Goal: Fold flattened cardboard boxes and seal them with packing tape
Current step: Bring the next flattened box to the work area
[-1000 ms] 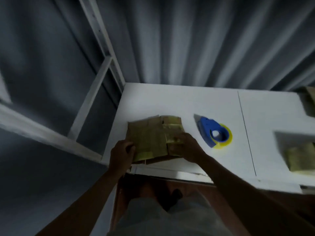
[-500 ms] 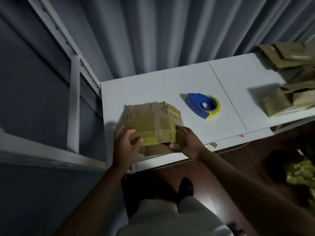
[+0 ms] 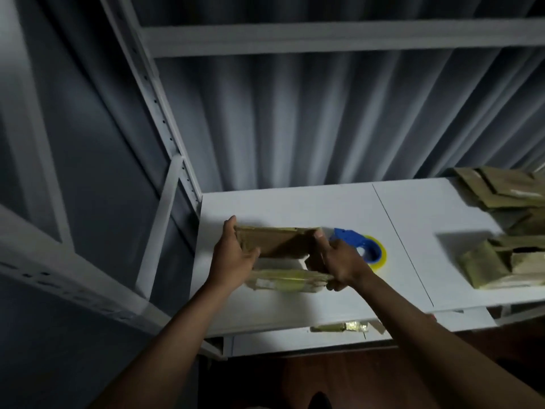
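A brown cardboard box [image 3: 280,245] is held above the white table [image 3: 295,202], tipped so its open inside faces me. My left hand [image 3: 234,258] grips its left end, fingers curled round the edge. My right hand [image 3: 339,261] grips its right end, thumb on the top corner. The box's lower flap [image 3: 283,280] carries shiny yellowish tape. A blue tape dispenser [image 3: 358,245] with a yellow roll lies on the table just right of my right hand, partly hidden by it.
Several flattened and folded cardboard boxes [image 3: 507,225] are piled at the table's right end. A white metal shelf frame [image 3: 165,137] rises left of the table, with a grey curtain [image 3: 324,119] behind. A taped scrap [image 3: 342,326] lies on a lower ledge at the table's front.
The box was lifted off the table's front edge and turned from lying flat to tipped up, its opening toward me. Both hands moved up with it; the camera tilted upward.
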